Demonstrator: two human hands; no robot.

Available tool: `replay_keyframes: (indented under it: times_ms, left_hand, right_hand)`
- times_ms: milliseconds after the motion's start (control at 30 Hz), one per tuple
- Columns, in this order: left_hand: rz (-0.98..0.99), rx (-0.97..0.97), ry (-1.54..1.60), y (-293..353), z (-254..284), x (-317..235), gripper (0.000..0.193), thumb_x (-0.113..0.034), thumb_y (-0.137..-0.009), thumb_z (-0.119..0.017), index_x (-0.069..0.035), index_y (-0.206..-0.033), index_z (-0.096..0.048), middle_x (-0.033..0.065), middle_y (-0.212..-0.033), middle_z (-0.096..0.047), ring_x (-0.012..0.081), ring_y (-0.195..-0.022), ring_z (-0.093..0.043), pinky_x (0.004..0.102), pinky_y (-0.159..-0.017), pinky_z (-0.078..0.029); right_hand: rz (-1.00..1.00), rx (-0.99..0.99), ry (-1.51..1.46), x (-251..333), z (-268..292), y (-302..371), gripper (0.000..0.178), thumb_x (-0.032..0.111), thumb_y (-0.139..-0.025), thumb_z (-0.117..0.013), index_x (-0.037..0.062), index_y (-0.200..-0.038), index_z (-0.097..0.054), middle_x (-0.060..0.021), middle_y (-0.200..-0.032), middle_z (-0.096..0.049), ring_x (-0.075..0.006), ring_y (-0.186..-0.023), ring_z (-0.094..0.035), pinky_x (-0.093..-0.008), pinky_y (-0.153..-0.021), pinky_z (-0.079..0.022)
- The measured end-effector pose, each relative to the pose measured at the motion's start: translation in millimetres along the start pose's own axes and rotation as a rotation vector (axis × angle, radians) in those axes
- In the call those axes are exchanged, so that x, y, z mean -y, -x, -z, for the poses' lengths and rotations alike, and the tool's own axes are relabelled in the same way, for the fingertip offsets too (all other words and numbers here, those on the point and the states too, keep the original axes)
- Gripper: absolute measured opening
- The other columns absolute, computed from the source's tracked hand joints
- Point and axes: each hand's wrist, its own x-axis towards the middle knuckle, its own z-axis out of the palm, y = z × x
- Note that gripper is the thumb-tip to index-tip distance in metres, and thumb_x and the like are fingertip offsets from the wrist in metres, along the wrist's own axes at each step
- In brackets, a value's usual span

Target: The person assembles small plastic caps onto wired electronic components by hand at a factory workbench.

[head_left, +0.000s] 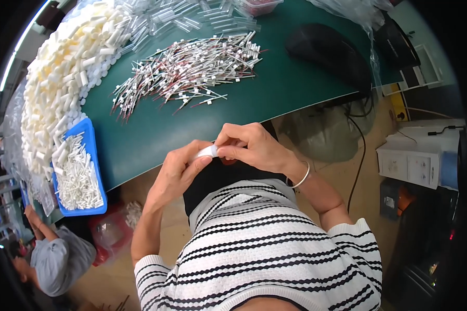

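Over my lap, just off the table's near edge, my left hand is closed around a short white plastic tube. The fingers of my right hand are pinched at the tube's right end, partly covering it. Any small part between those right fingertips is hidden. Beyond my hands, a loose heap of thin sticks with small white pieces and reddish ends lies on the green table.
At left, a blue tray holds many small white rods, beside a big pile of white cylinders. Clear tubes lie at the back. A black bag-like object sits at right. A person works at lower left.
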Motion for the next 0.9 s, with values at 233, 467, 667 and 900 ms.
replay_keyframes:
  times_ms: [233,467,667,900]
  left_hand:
    - [-0.043,-0.024,0.016,9.0,-17.3,11.7,0.023,-0.021,-0.099,-0.05,-0.001,-0.103,-0.061,0.0074,-0.067,-0.049,0.016,-0.06,-0.046,0.0309,-0.058,-0.04]
    - [0.061,-0.028,0.193,21.0,-41.4,17.3,0.024,-0.021,-0.1,-0.049,0.0,-0.102,-0.06,0.0065,-0.08,-0.062,0.0129,-0.071,-0.056,0.0294,-0.068,-0.046]
    - [0.173,-0.126,0.621,-12.1,-72.8,57.8,0.019,-0.019,-0.093,-0.062,-0.002,-0.101,-0.062,0.0014,-0.087,-0.064,0.007,-0.078,-0.055,0.0235,-0.074,-0.043]
    - [0.361,-0.257,0.917,-45.2,-107.7,27.0,0.029,-0.027,-0.094,-0.062,0.001,-0.102,-0.058,0.0,-0.063,-0.053,0.0038,-0.04,-0.045,0.0182,-0.031,-0.036]
  right_hand:
    - [-0.03,0.053,-0.138,-0.8,-2.9,4.7,0.01,0.005,-0.088,-0.065,-0.0009,-0.092,-0.058,-0.0043,-0.078,-0.063,-0.0082,-0.068,-0.059,-0.0217,-0.062,-0.049]
    - [0.033,-0.054,0.062,-18.2,-19.8,21.2,0.014,0.006,-0.087,-0.066,-0.0005,-0.096,-0.057,-0.0029,-0.08,-0.063,-0.0081,-0.07,-0.059,-0.0217,-0.06,-0.049]
    - [-0.165,-0.474,-0.586,-82.7,-67.3,50.5,0.03,0.031,-0.099,-0.052,0.0037,-0.113,-0.052,-0.0063,-0.095,-0.06,-0.012,-0.082,-0.061,-0.0271,-0.069,-0.054]
    - [-0.183,-0.538,-1.112,-74.3,-77.1,36.6,0.04,0.045,-0.102,-0.037,0.0085,-0.111,-0.051,0.0019,-0.075,-0.046,-0.005,-0.053,-0.037,-0.0193,-0.045,-0.029]
